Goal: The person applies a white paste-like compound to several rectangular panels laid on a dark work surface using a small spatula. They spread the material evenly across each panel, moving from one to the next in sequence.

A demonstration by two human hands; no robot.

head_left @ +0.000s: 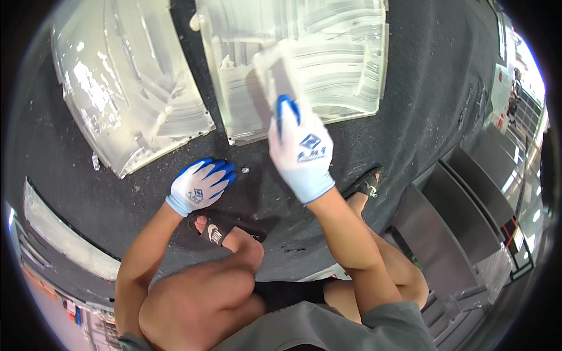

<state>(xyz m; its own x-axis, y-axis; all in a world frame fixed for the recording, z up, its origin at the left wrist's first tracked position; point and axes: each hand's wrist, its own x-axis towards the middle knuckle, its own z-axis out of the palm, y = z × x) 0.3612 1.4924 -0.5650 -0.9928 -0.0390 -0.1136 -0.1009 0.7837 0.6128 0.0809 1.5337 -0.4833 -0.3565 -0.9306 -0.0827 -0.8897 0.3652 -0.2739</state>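
Note:
My right hand (pixel 301 152), in a white glove with blue fingertips, grips a pale flat block-like tool (pixel 278 73) and holds it against a translucent whitish panel (pixel 345 64) lying on the dark floor. The panel is streaked with white paste. My left hand (pixel 202 184), gloved the same way, rests flat on the floor with fingers spread, just below the gap between that panel and a second curved translucent panel (pixel 126 82) to the left. I am squatting; my bare knees and sandalled feet show below the hands.
A dark rough floor (pixel 421 99) surrounds the panels. A pale strip (pixel 58 231) lies at the left edge. Dark metal step-like units (pixel 451 234) stand at the right. Small white flecks of debris dot the floor near my left hand.

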